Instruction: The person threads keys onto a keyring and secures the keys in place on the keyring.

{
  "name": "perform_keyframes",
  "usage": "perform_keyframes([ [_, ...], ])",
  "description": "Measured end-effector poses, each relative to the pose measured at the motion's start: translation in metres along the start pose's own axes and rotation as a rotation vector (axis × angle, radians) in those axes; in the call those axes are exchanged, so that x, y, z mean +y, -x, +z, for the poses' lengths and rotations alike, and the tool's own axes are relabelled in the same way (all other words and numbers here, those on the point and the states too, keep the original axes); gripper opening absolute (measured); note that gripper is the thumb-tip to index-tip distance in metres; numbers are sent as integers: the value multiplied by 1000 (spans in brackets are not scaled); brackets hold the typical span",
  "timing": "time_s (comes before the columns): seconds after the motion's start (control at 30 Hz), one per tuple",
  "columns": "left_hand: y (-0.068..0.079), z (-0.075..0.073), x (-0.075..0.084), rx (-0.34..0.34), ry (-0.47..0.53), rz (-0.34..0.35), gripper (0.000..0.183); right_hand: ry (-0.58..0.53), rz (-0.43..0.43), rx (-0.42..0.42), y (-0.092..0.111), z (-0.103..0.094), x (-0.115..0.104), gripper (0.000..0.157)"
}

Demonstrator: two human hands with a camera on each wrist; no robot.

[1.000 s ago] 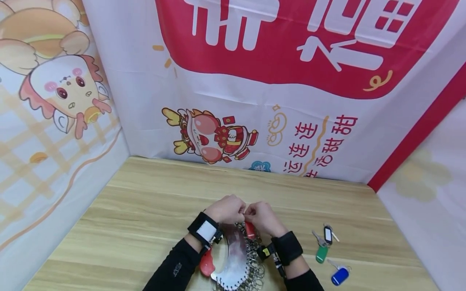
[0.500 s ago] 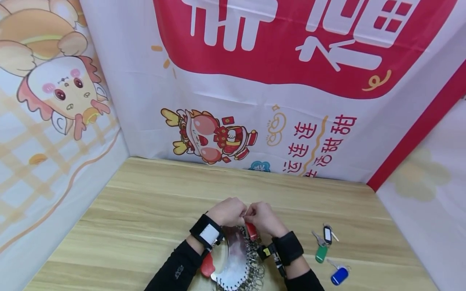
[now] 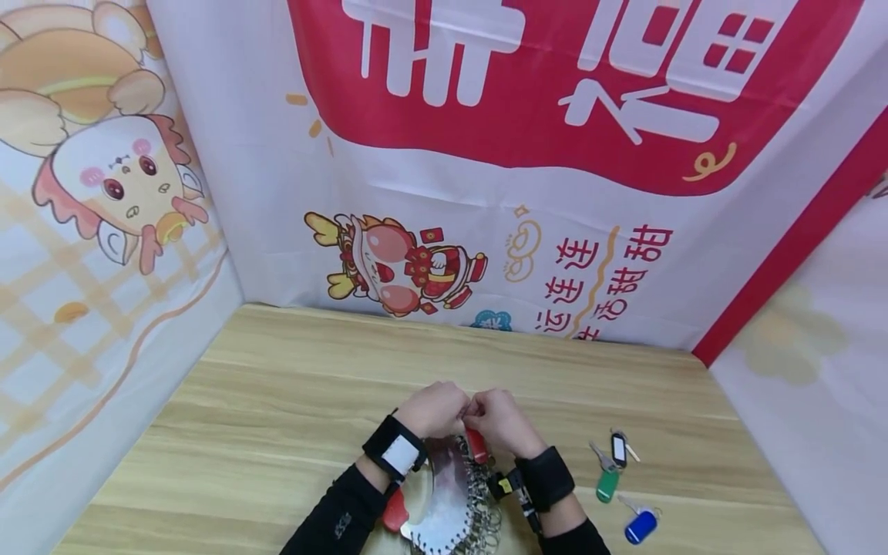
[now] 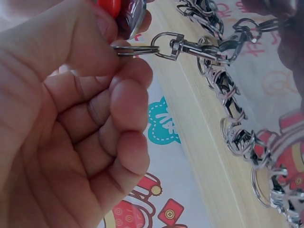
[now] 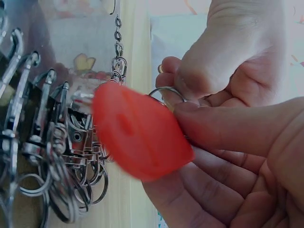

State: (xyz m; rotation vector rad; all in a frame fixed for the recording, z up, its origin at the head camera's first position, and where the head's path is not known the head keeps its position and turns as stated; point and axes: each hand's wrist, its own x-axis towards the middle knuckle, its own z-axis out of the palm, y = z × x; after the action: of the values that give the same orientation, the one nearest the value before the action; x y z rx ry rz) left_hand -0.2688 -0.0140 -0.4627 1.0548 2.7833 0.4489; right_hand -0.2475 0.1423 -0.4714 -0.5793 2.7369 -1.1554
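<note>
My left hand (image 3: 435, 410) pinches a split key ring (image 4: 135, 50) between thumb and forefinger. That ring is linked to a silver swivel clasp (image 4: 202, 49) on the metal piece. My right hand (image 3: 505, 424) grips a red key tag (image 5: 142, 133) with thumb and fingers, its small ring (image 5: 167, 90) right at the fingertips of both hands. Beneath the hands lies a curved, shiny metal plate (image 3: 447, 501) with many clasps and rings (image 3: 486, 516) along its edge. A red handle-like part (image 3: 394, 510) shows at its left end, partly behind the left wrist.
On the wooden table (image 3: 277, 401), to the right, lie keys with a green tag (image 3: 607, 486), a black-framed white tag (image 3: 619, 449) and a blue tag (image 3: 641, 527). A printed cloth (image 3: 388, 177) stands behind the table's far edge.
Both hands stay together over the plate's top end, with only small finger shifts. The right hand's fingers have closed in toward the left hand. The head view has tilted slightly.
</note>
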Motion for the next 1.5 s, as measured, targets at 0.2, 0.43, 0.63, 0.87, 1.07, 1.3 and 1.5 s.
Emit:
perform_keyframes([
  [0.2,0,7,2,7,4,9,26,-69,46,9,6,2,4,16],
  [0.43,2,3,3,83,-86,44,26,-62,31,55,6,5,0,20],
  [0.63,3,1,6,72,-86,34,31,-16,-2,97,6,10,-1,17],
  [0.87,2,6,3,38,-44,-5,33,6,-14,140,10,16,1,14],
  [1.07,-1,8,2,15,-34,3,32,-82,76,131,11,14,4,17],
  [1.3,2,4,5,26,-49,26,28,-193,150,134,13,14,5,20],
  [1.5,2,1,8,27,-43,34,31,-189,107,136,14,11,3,16],
])
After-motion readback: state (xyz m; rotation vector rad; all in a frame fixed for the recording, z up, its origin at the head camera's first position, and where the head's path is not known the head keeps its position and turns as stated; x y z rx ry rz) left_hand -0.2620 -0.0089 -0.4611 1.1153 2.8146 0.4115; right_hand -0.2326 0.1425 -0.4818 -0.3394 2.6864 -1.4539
